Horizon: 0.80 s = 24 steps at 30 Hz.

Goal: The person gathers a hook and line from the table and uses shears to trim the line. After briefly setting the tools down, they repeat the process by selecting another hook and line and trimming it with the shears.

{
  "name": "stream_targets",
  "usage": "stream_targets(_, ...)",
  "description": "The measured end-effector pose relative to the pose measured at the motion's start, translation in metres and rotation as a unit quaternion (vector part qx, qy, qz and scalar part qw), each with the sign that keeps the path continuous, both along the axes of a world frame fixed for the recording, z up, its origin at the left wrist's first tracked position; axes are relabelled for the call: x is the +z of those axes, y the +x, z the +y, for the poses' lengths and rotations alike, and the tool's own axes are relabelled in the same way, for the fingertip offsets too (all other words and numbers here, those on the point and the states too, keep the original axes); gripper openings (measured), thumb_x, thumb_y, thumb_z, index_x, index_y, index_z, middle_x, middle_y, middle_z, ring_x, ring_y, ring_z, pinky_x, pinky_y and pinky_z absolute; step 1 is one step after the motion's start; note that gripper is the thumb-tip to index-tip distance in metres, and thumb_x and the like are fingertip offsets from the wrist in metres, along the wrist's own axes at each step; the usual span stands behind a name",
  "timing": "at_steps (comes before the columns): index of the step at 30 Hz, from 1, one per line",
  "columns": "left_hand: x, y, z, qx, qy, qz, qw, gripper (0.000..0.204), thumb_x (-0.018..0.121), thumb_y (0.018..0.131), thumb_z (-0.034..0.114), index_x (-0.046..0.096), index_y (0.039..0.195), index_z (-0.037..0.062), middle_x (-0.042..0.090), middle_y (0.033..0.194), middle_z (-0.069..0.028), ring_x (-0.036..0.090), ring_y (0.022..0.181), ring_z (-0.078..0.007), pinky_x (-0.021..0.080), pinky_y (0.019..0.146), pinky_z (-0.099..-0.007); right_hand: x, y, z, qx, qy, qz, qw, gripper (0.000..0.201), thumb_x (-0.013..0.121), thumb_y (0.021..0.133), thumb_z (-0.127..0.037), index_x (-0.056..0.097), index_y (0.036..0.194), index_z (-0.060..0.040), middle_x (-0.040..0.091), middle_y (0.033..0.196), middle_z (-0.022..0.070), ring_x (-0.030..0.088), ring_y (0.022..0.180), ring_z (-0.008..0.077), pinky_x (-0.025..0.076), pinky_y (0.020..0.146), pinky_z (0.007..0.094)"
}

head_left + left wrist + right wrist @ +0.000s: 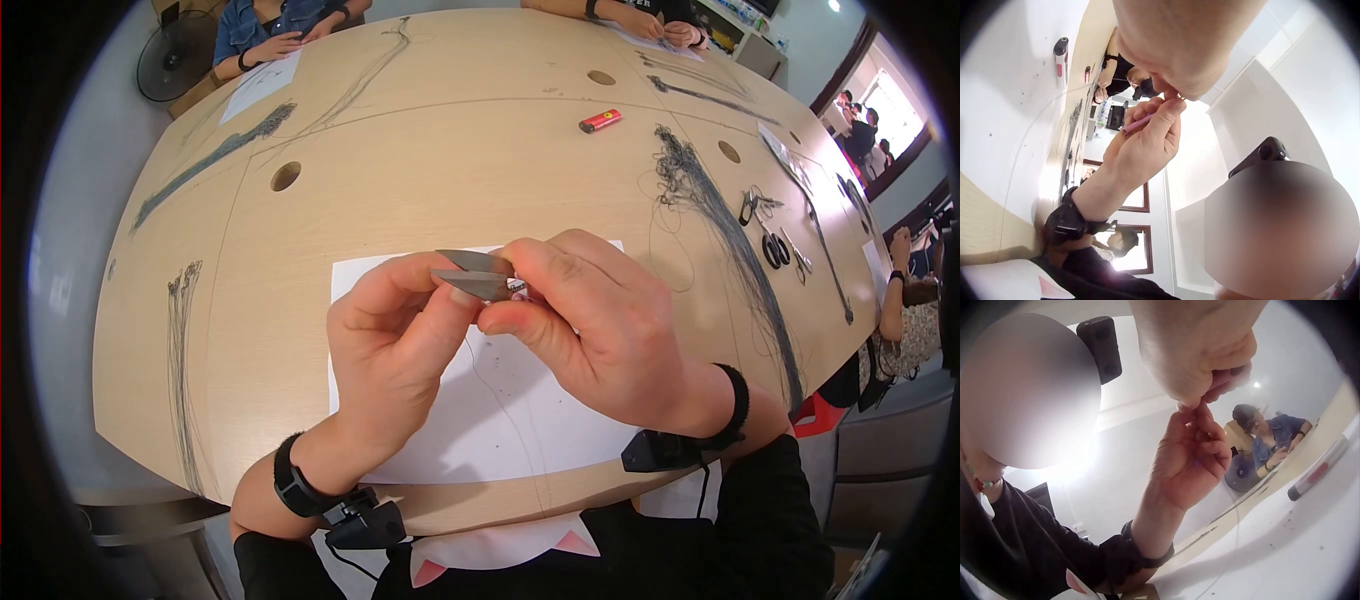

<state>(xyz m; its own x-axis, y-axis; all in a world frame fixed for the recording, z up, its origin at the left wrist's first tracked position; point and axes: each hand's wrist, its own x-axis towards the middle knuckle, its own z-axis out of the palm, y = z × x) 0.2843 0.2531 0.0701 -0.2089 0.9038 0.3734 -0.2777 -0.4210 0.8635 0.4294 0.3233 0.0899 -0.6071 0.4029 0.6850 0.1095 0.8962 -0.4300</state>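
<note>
My left hand (390, 340) pinches a thin thread (490, 388) between thumb and fingertips; the strand hangs over a white sheet (430, 450). Facing it, my right hand (610, 335) grips a slim pink tool (1138, 124), seen in the left wrist view. Two grey pointed blades (475, 272) project leftward from the right fingers to the left fingertips, one above the other. Both hands meet above the sheet, and in the right wrist view the left hand (1188, 459) touches the right hand (1194, 350). The exact pinch point is hidden.
A marker-like object (1061, 61) lies on the paper. Dark fibre bundles (725, 215) (182, 370) flank the sheet, with scissors (775, 250) at the right. A red lighter (600, 121) lies farther back. Other people sit around the table (400, 180).
</note>
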Motion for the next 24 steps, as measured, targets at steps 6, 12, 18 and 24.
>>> stream_targets(6,-0.0021,0.0007,-0.0001,0.022,-0.014,-0.009,1.0,0.01,0.052,0.085,0.002,0.056,0.093,-0.0017,0.062,0.089,-0.0092,0.056,0.077,-0.0105,0.046,0.068,-0.0221,-0.0016,-0.0004,-0.0015,0.001,-0.013,-0.003,1.0,0.032,0.066,0.072,-0.015,0.052,0.095,0.0015,0.044,0.068,0.0081,0.045,0.062,0.0222,0.038,0.053,0.031)
stream_targets(12,-0.0034,0.0012,-0.0009,0.033,-0.02,-0.013,0.999,0.009,0.052,0.084,0.0,0.056,0.092,-0.0019,0.062,0.087,-0.0085,0.056,0.077,-0.0102,0.045,0.068,-0.022,-0.0026,0.0001,-0.0022,0.003,-0.007,-0.001,1.0,0.032,0.065,0.072,-0.015,0.052,0.096,0.0017,0.044,0.069,0.0084,0.045,0.063,0.0222,0.039,0.054,0.0308)
stream_targets(18,-0.0042,0.0031,-0.0008,0.04,-0.019,-0.028,0.999,0.01,0.053,0.084,0.0,0.056,0.092,-0.0016,0.062,0.085,-0.0078,0.056,0.076,-0.0101,0.045,0.067,-0.0222,-0.0047,-0.0002,-0.0014,0.011,-0.009,0.005,1.0,0.034,0.065,0.072,-0.015,0.051,0.097,0.0025,0.044,0.07,0.0089,0.045,0.064,0.0227,0.039,0.054,0.0309)
stream_targets(24,-0.006,0.0015,-0.0013,0.04,-0.025,-0.021,0.999,0.01,0.053,0.084,0.001,0.057,0.093,-0.0013,0.062,0.085,-0.0076,0.056,0.075,-0.01,0.045,0.066,-0.0221,-0.0034,0.0002,-0.0023,0.01,-0.007,0.005,1.0,0.033,0.065,0.072,-0.016,0.051,0.097,0.0027,0.044,0.07,0.009,0.045,0.064,0.023,0.039,0.055,0.0312)
